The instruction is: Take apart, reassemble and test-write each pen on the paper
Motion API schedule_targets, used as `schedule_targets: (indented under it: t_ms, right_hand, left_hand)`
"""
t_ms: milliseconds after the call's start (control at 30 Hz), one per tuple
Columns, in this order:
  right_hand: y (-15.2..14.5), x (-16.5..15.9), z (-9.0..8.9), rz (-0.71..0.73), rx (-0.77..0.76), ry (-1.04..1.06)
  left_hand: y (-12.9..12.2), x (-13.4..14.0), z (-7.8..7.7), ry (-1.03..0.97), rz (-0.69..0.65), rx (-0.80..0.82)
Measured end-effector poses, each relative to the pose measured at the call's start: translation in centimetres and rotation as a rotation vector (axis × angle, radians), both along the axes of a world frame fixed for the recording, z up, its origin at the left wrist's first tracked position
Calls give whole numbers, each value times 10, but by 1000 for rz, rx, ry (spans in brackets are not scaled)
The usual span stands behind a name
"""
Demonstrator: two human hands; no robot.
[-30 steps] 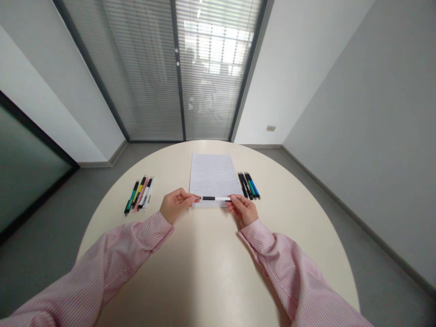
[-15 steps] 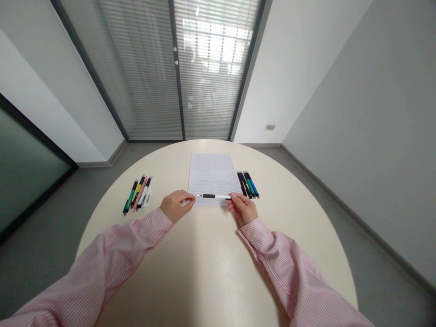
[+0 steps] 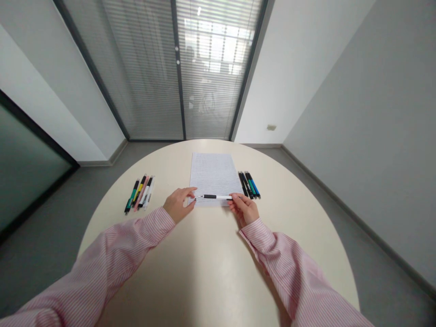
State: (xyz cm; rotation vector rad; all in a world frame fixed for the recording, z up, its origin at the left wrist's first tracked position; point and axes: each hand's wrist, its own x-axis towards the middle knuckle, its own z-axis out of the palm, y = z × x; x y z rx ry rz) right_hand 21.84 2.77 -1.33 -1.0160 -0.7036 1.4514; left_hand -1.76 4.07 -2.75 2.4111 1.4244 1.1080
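Observation:
A white pen (image 3: 223,197) with a black grip lies level above the near edge of a lined sheet of paper (image 3: 213,172). My right hand (image 3: 245,209) pinches it at its right end. My left hand (image 3: 179,203) is at the other end, thumb and forefinger apart around the pen's metallic tip, with a gap between them. Whether a finger touches the tip I cannot tell. To the left of that hand lies a group of several pens (image 3: 139,193) in green, yellow, pink, black and white. Beyond my right hand are more pens (image 3: 250,185), black, green and blue.
Everything rests on a round cream table (image 3: 211,268). A glass partition with blinds (image 3: 211,91) stands behind it, and a grey wall (image 3: 374,136) rises on the right. My striped sleeves cross the near part of the tabletop.
My left thumb and forefinger have parted from their pinch at the pen's tip. My right hand and the pen have stayed nearly still; the view has shifted slightly.

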Motion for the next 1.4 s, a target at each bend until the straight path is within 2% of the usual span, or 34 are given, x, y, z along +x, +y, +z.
schedule_targets:
  t_ms: [267,533,700,833,933,1167,1400]
  right_hand:
    - [-1,1,1,16,8,-6]
    - [0,1,2,43,-25,49]
    - [-5,-1,6,208,-53,131]
    - [-11,-6,11,397,-54,94]
    - [-13,-8,13,465,-61,81]
    - [-9,-4,17,493,-112,279]
    - [-4,0,12,441,-59,256]
  left_hand:
    - [-11,4,25,-229,-69,41]
    - [-16,8,26,-249,-122,45]
    - [-24,13,32,-228,-166,44]
    - [-28,15,36,-216,-218,58]
    - [-29,17,36,-190,-236,45]
    - [-31,18,37,-173,-205,55]
    - [-31,17,40,-155,-194,120]
